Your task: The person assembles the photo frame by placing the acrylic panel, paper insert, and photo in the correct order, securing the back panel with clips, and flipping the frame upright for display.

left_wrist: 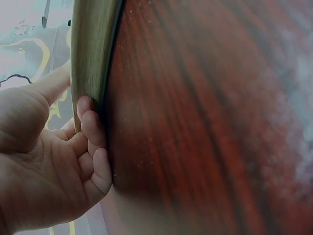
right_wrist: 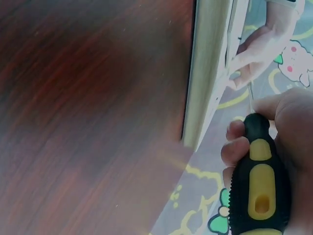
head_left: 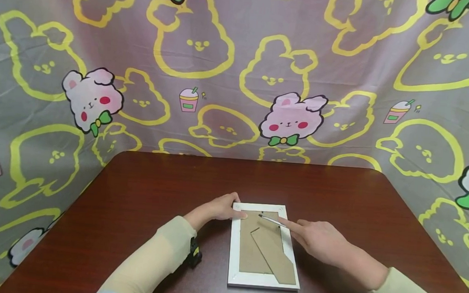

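Observation:
A picture frame (head_left: 234, 251) with a white border lies back side up on the table, its brown backing board (head_left: 247, 256) and slanted stand leg (head_left: 277, 260) facing up. My left hand (head_left: 221, 208) grips its far left corner, the thumb over the back and the fingers curled against the wooden side edge (left_wrist: 93, 54). My right hand (head_left: 322, 241) holds a screwdriver (right_wrist: 262, 191) by its black and yellow handle. Its thin metal shaft (head_left: 270, 220) reaches over the far part of the backing board. Whether the tip touches the board I cannot tell.
The dark reddish-brown table (head_left: 167, 178) extends around the frame. Behind it and at both sides hangs a cloth (head_left: 222, 91) printed with yellow outlines and cartoon rabbits. Dark bands (head_left: 195, 252) sit at both wrists.

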`<action>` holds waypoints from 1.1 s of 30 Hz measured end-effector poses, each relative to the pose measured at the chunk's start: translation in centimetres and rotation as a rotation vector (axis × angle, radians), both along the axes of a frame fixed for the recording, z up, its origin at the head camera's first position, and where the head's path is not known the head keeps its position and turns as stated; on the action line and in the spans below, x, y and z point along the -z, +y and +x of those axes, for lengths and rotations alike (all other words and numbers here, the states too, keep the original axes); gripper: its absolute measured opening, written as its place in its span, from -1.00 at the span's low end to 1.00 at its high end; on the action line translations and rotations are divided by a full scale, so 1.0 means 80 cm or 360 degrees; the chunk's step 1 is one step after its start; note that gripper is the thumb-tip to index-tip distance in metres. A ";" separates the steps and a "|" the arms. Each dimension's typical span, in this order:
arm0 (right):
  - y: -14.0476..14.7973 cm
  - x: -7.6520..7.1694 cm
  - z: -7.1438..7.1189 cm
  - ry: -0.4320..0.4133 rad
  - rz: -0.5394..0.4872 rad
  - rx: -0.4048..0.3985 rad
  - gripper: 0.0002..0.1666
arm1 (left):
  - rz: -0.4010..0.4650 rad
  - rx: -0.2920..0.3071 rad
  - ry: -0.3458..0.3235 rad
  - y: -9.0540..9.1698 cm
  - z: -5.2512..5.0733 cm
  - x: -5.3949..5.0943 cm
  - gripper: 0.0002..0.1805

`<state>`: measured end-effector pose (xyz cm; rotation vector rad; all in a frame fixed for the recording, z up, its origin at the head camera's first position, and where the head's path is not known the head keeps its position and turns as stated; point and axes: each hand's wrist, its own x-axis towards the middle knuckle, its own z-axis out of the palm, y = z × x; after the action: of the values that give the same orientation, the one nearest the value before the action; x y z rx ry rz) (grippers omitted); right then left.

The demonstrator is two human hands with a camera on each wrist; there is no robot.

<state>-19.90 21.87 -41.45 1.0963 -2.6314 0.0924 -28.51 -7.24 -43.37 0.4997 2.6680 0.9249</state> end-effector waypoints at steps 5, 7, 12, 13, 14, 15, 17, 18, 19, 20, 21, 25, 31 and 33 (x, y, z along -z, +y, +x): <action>-0.010 -0.001 0.003 0.0091 0.0020 -0.0193 -0.39 | -0.0020 0.0012 -0.0003 -0.001 -0.001 0.001 -0.63; -0.017 -0.001 0.003 0.0135 0.0035 -0.0238 -0.43 | -0.0026 0.0011 -0.0003 -0.001 -0.001 0.000 -0.63; -0.032 -0.002 0.000 0.0193 0.0063 -0.0316 -0.41 | -0.0029 0.0007 0.0007 -0.001 0.000 -0.002 -0.63; -0.034 -0.002 -0.001 0.0196 0.0082 -0.0328 -0.40 | -0.0027 0.0007 0.0007 -0.001 0.000 -0.002 -0.63; -0.036 -0.002 -0.001 0.0195 0.0104 -0.0333 -0.39 | -0.0026 0.0007 0.0007 -0.001 0.000 -0.002 -0.63; -0.039 -0.003 -0.001 0.0195 0.0125 -0.0335 -0.39 | -0.0024 0.0009 0.0008 -0.001 0.001 -0.002 -0.63; -0.042 -0.004 -0.002 0.0187 0.0172 -0.0329 -0.41 | -0.0021 0.0008 0.0005 0.000 0.001 -0.001 -0.63; -0.043 -0.005 -0.002 0.0175 0.0193 -0.0329 -0.40 | -0.0020 0.0009 0.0003 0.000 0.001 -0.001 -0.63; -0.044 -0.005 -0.002 0.0160 0.0205 -0.0321 -0.41 | -0.0019 0.0009 0.0002 0.000 0.001 -0.001 -0.63; -0.044 -0.006 -0.001 0.0148 0.0211 -0.0314 -0.42 | -0.0016 0.0009 0.0002 0.001 0.002 -0.001 -0.63; -0.045 -0.007 -0.001 0.0134 0.0213 -0.0308 -0.43 | -0.0013 0.0009 0.0001 0.001 0.002 -0.001 -0.63; -0.045 -0.009 0.000 0.0108 0.0234 -0.0284 -0.46 | -0.0007 0.0000 -0.0014 0.002 0.002 -0.002 -0.63; -0.047 -0.010 -0.001 0.0165 0.0267 -0.0282 -0.48 | -0.0015 0.0003 -0.0013 0.000 0.002 -0.001 -0.63; -0.048 -0.010 -0.001 0.0213 0.0273 -0.0304 -0.49 | -0.0017 0.0006 -0.0005 0.000 0.001 -0.001 -0.63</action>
<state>-20.00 18.03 -40.63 1.3591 -2.4472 -0.1645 -28.40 -7.25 -43.30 0.5001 2.6666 0.9095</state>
